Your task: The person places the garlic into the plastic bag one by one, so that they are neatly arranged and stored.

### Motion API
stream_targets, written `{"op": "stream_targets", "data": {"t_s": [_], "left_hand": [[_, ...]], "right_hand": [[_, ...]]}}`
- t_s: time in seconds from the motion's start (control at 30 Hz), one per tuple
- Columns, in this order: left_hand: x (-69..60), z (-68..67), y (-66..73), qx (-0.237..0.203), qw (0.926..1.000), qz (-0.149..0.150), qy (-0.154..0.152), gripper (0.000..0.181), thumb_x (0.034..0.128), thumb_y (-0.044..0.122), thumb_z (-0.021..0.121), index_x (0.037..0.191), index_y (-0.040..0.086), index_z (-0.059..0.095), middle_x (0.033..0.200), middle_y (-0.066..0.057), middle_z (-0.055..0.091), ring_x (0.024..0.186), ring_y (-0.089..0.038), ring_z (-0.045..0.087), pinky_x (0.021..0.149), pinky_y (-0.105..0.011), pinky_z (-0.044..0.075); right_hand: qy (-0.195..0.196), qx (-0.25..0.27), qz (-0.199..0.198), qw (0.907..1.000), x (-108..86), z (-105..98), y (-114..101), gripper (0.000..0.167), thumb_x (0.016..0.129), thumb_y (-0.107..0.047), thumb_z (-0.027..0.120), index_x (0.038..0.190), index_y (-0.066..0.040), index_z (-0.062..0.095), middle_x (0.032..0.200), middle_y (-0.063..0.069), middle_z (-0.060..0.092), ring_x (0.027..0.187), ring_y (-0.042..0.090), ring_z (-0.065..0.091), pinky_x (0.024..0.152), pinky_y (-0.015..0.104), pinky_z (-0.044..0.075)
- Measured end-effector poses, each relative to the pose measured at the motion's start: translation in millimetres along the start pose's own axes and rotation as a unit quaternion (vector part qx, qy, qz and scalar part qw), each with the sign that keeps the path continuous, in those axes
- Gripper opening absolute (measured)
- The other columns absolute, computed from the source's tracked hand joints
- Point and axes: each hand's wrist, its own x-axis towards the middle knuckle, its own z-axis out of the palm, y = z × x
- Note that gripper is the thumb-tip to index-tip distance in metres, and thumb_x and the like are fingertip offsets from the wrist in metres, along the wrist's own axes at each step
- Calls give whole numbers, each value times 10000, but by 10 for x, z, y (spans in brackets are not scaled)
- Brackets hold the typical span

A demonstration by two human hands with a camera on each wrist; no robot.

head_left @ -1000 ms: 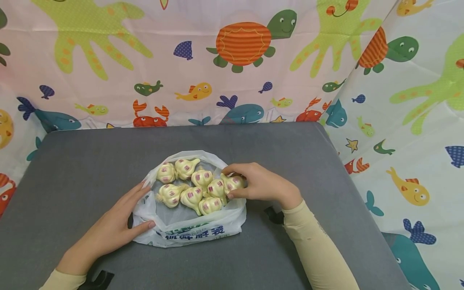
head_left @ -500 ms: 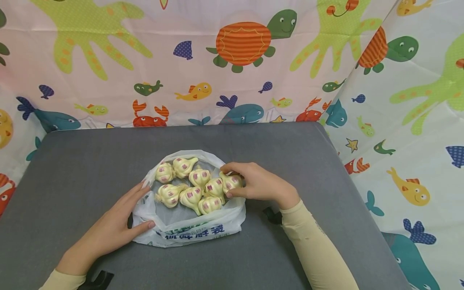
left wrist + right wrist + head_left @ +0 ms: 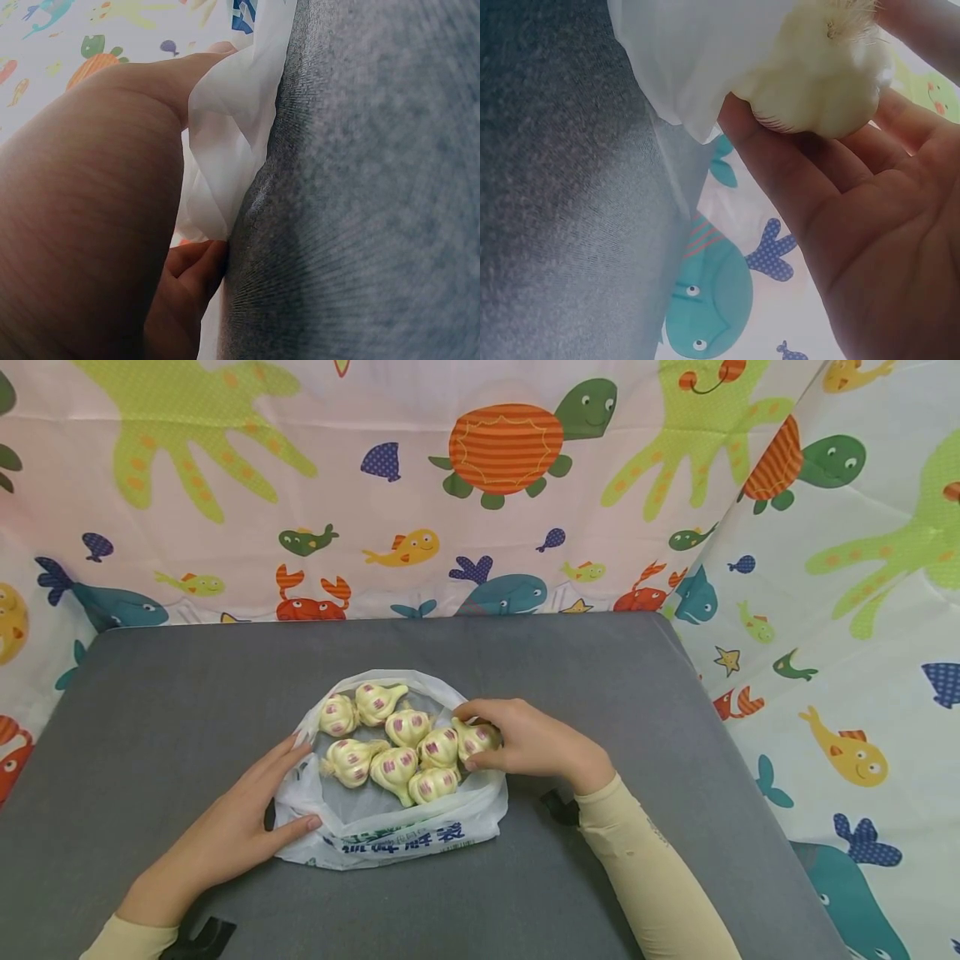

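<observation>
Several cream-coloured garlic bulbs (image 3: 393, 770) with purple patches lie in a white plastic bag (image 3: 457, 814), its mouth spread wide and dark lettering on its front. At the bag's right side my right hand (image 3: 532, 739) holds one garlic bulb (image 3: 477, 739) between thumb and fingers; the right wrist view shows the bulb (image 3: 817, 75) with its root end up, next to the bag's edge. My left hand (image 3: 225, 827) rests against the bag's left side, thumb near the front and fingers farther back. In the left wrist view the bag (image 3: 225, 142) sits between thumb and fingers.
The bag stands on a grey cloth-covered table (image 3: 585, 668). Behind and to the right hangs a curtain (image 3: 495, 539) printed with sea animals. Black straps (image 3: 562, 807) show beneath both wrists.
My right hand has shifted slightly left with the garlic bulb, and several of the other bulbs have slid a little left. The left hand stays in place against the bag.
</observation>
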Motion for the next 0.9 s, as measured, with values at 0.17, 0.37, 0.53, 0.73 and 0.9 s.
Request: {"op": "stream_targets", "data": {"t_s": [0.17, 0.37, 0.53, 0.73, 0.9], "left_hand": [[1, 6, -1, 37, 10000, -13, 18, 1018, 951, 566, 825, 1743, 217, 289, 1805, -131, 204, 1586, -468, 294, 1114, -789, 355], [5, 11, -5, 78, 10000, -10, 17, 1020, 955, 569, 820, 1747, 227, 277, 1806, -128, 201, 1587, -463, 295, 1118, -781, 357], [5, 8, -1, 71, 10000, 40, 35, 1019, 956, 552, 826, 1748, 229, 272, 1805, -132, 202, 1588, -461, 295, 1117, -778, 359], [3, -1, 1, 35, 10000, 36, 33, 1018, 957, 553, 825, 1749, 237, 270, 1809, -121, 192, 1590, -457, 291, 1115, -782, 357], [2, 5, -9, 10, 10000, 19, 27, 1016, 957, 560, 821, 1748, 232, 274, 1810, -120, 191, 1590, -455, 292, 1116, -781, 357]], "right_hand": [[-98, -48, -8, 9999, 23, 42, 5, 653, 950, -276, 890, 1499, -53, 615, 1414, 44, 686, 1214, 147, 641, 1076, 415, 537], [-337, -95, 81, 9994, 65, 118, 0, 664, 960, -270, 879, 1524, -59, 599, 1455, 42, 671, 1274, 160, 636, 1120, 410, 511], [-385, -215, 31, 9990, 87, 170, 4, 631, 967, -280, 871, 1506, -86, 608, 1421, 25, 677, 1214, 139, 641, 1091, 397, 529], [-405, -309, 24, 9987, 113, 197, -17, 607, 968, -284, 868, 1492, -102, 620, 1401, 13, 686, 1184, 135, 641, 1074, 395, 538], [-415, -360, 20, 9985, 120, 203, -21, 599, 971, -282, 863, 1488, -98, 622, 1395, 18, 690, 1177, 139, 647, 1066, 394, 540]]}}
